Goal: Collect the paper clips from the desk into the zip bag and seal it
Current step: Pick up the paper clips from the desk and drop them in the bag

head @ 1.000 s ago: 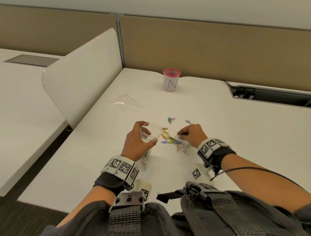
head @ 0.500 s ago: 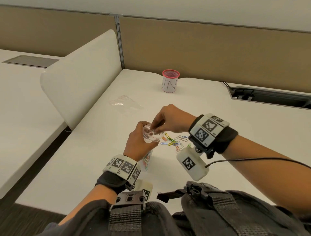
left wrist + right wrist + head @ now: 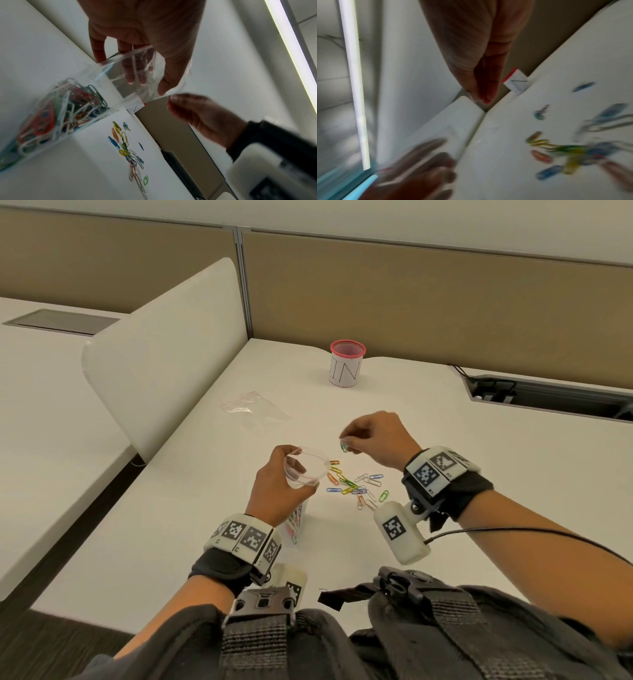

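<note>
My left hand [image 3: 291, 470] holds a clear zip bag [image 3: 308, 474] upright on the desk, fingers keeping its mouth round and open. In the left wrist view the bag [image 3: 109, 86] carries a heap of coloured paper clips [image 3: 60, 108] at its bottom. My right hand [image 3: 347, 440] hovers just right of the bag's mouth, fingertips pinched together over a teal clip [image 3: 343, 446] lying on the desk. No clip shows between those fingertips [image 3: 481, 97] in the blurred right wrist view. Several loose clips [image 3: 356, 487] lie scattered on the white desk between my hands.
A second, flat clear bag [image 3: 255, 409] lies farther back on the left. A pink-rimmed mesh cup [image 3: 346, 364] stands near the back partition. A white divider panel [image 3: 164, 347] bounds the desk's left side. A cable slot [image 3: 548, 398] opens at the back right.
My right hand rose from the clip pile to the bag's mouth, then drew away to the right and back toward the far clips. The left hand kept holding the bag open.
</note>
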Demonstrator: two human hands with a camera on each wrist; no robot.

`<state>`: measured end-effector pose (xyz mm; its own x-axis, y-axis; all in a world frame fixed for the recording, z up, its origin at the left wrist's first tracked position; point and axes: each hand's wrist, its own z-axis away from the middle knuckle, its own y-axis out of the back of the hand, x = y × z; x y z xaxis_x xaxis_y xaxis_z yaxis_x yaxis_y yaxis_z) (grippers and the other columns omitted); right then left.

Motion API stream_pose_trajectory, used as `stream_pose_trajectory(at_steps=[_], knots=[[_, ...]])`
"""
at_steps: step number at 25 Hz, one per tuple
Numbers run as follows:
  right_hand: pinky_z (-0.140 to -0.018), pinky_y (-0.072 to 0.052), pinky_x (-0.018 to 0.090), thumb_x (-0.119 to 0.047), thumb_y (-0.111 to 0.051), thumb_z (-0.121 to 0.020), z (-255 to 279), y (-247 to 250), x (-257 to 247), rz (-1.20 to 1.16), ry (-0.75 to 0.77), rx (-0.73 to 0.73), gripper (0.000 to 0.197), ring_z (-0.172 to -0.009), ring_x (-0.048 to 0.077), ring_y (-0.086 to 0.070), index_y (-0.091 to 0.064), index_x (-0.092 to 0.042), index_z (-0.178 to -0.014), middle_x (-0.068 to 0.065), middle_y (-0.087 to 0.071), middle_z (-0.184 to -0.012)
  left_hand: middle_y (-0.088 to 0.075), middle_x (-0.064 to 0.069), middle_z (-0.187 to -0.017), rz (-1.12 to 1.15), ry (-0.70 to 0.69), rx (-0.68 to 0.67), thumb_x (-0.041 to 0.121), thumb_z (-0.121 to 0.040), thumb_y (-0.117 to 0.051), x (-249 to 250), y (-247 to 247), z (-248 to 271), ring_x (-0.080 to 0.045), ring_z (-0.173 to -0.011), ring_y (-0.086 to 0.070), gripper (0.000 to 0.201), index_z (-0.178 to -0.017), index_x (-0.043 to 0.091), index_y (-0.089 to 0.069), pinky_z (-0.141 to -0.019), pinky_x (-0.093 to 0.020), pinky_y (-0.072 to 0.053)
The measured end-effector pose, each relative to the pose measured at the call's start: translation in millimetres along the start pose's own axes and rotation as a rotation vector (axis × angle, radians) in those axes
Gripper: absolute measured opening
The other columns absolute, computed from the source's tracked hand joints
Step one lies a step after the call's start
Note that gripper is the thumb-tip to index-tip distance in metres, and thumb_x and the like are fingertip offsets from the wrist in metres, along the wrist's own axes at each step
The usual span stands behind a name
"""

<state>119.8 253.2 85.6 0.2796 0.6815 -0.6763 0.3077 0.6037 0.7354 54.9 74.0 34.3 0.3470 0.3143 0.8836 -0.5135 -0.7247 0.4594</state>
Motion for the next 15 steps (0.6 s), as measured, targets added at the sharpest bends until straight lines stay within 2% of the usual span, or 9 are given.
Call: stream_pose_trajectory(at_steps=[2,3,4,6,8,10,12,15], knots=[[-0.088,-0.05,0.02,-0.016,-0.063,-0.086,3.4,-2.2,35.0,0.154,-0.148,-0.021,0.025,-0.086,0.016,-0.065,-0.068,-0.004,-0.107,0.015,-0.071,-0.108,-0.058,0.003,-0.091,0.002,-0.003,0.009,0.015,-0.072,-0.072,-1.7,0.8,0.0,-0.017,-0.088,-0.054,0.054,-0.117,0.015,-0.043,-0.078,-0.023,-0.035],[-0.095,-0.046,0.025,-0.023,-0.063,-0.086,7.1,-6.4,49.0,0.257,-0.23,-0.085,0.035,-0.103,0.019,-0.063,-0.062,-0.007,-0.117,0.013,-0.066,-0.12,-0.058,0.004,-0.09,0.002,-0.002,0.011,0.015,-0.072,-0.071,-2.6,1.3,-0.1,-0.017,-0.088,-0.054,0.054,-0.118,0.015,-0.043,-0.079,-0.023,-0.035],[-0.101,-0.043,0.029,-0.031,-0.061,-0.087,12.4,-12.2,59.8,0.35,-0.305,-0.167,0.048,-0.117,0.023,-0.056,-0.053,-0.008,-0.128,0.013,-0.058,-0.132,-0.057,0.005,-0.089,0.003,0.001,0.012,0.015,-0.072,-0.071,-3.4,1.6,-0.1,-0.017,-0.088,-0.053,0.054,-0.118,0.015,-0.043,-0.079,-0.023,-0.035],[-0.109,-0.034,0.036,-0.044,-0.054,-0.088,20.5,-26.3,70.9,0.45,-0.385,-0.288,0.071,-0.134,0.028,-0.039,-0.027,-0.009,-0.144,0.013,-0.038,-0.148,-0.057,0.007,-0.088,0.008,0.005,0.013,0.015,-0.072,-0.071,-4.8,1.5,-0.2,-0.017,-0.088,-0.053,0.054,-0.117,0.016,-0.043,-0.079,-0.023,-0.035],[-0.116,-0.024,0.038,-0.05,-0.05,-0.088,24.0,-40.7,72.9,0.434,-0.389,-0.35,0.083,-0.144,0.027,-0.021,-0.009,-0.01,-0.148,0.013,-0.016,-0.157,-0.057,0.007,-0.088,0.007,0.004,0.008,0.016,-0.072,-0.072,-5.1,0.5,-0.1,-0.017,-0.088,-0.054,0.053,-0.117,0.016,-0.043,-0.078,-0.022,-0.035],[-0.12,-0.014,0.037,-0.05,-0.049,-0.089,22.7,-52.5,70.2,0.411,-0.369,-0.383,0.085,-0.148,0.025,-0.005,-0.002,-0.012,-0.149,0.013,-0.001,-0.159,-0.058,0.007,-0.089,0.0,-0.002,0.003,0.016,-0.072,-0.072,-4.9,-0.2,0.6,-0.017,-0.089,-0.054,0.053,-0.117,0.017,-0.043,-0.076,-0.021,-0.035],[-0.12,-0.012,0.036,-0.043,-0.046,-0.092,19.2,-61.8,65.1,0.419,-0.325,-0.4,0.078,-0.148,0.023,-0.001,-0.001,-0.016,-0.149,0.011,0.002,-0.159,-0.058,0.006,-0.089,0.0,-0.006,0.005,0.017,-0.072,-0.072,-5.4,-0.4,1.0,-0.017,-0.089,-0.055,0.053,-0.117,0.017,-0.043,-0.077,-0.022,-0.035],[-0.119,-0.013,0.035,-0.028,-0.035,-0.099,16.2,-70.7,57.8,0.387,-0.236,-0.439,0.057,-0.148,0.024,-0.004,-0.008,-0.022,-0.149,0.01,-0.001,-0.16,-0.056,0.011,-0.085,-0.001,-0.005,0.016,0.017,-0.072,-0.072,-7.3,0.2,0.4,-0.016,-0.087,-0.055,0.053,-0.116,0.017,-0.043,-0.076,-0.021,-0.035]])
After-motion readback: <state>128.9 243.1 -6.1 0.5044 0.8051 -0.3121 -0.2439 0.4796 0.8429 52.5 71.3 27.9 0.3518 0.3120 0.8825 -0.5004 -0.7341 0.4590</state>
